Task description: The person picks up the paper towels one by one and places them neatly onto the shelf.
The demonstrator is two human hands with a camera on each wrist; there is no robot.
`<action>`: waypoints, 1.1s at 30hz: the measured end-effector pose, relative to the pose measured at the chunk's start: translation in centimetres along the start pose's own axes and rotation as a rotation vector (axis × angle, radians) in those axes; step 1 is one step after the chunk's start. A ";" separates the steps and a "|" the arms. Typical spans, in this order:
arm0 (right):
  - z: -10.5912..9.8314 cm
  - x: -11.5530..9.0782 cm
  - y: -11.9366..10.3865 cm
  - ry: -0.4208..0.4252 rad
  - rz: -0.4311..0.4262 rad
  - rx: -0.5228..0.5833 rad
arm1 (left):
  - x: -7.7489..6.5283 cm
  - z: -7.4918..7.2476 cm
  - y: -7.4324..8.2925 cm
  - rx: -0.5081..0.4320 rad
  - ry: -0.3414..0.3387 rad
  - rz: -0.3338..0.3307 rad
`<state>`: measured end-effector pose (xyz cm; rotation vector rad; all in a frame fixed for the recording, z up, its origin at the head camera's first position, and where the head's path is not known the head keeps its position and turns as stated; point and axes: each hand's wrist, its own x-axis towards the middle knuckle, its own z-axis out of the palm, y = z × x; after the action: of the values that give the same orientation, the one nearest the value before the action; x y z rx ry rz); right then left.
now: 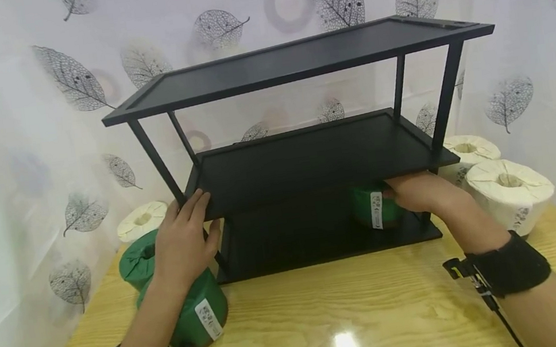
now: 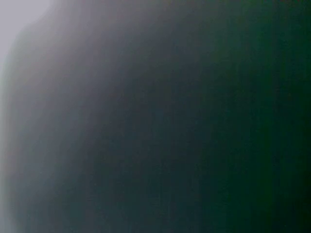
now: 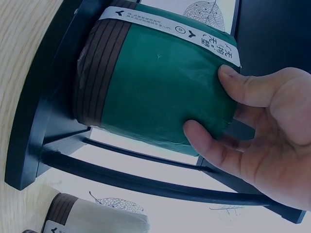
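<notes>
My right hand [image 1: 412, 189] reaches under the middle board of a black tiered shelf rack [image 1: 302, 159]. It grips the end of a toilet roll [image 3: 165, 87] wrapped in green paper with a white label, lying inside the bottom tier in the right wrist view. Thumb and fingers are spread around that end. At the left front corner my left hand [image 1: 182, 243] holds the rack by the middle board, fingers on top and thumb lower down. Green-wrapped rolls [image 1: 203, 307] stand under and beside the left forearm, partly hidden. Only a dark blur fills the left wrist view.
Cream-wrapped rolls [image 1: 511, 188] stand to the right of the rack, and another cream roll [image 1: 143, 220] is behind the green ones at left. The rack's posts and top board [image 1: 295, 58] frame the tiers. Beneath lies a wooden table [image 1: 296, 322]; a leaf-patterned curtain [image 1: 236, 5] hangs behind.
</notes>
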<state>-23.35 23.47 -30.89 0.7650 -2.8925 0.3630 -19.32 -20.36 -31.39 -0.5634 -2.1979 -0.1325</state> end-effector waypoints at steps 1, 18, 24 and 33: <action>0.0 0.0 0.0 0.000 0.001 -0.003 | 0.0 0.0 0.0 0.000 -0.003 -0.001; -0.3 -0.1 -0.3 0.004 -0.020 -0.034 | 0.0 0.1 -0.2 0.006 0.000 0.007; -1.2 -0.5 0.1 -0.119 0.034 -0.021 | 0.0 0.1 -0.2 0.011 -0.013 0.005; -1.7 -0.6 0.3 -0.158 0.079 -0.019 | -0.1 0.1 0.0 0.015 -0.010 0.005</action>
<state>-22.89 24.40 -29.45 0.7089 -3.0763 0.2958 -19.36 -20.40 -31.49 -0.5621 -2.2052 -0.1106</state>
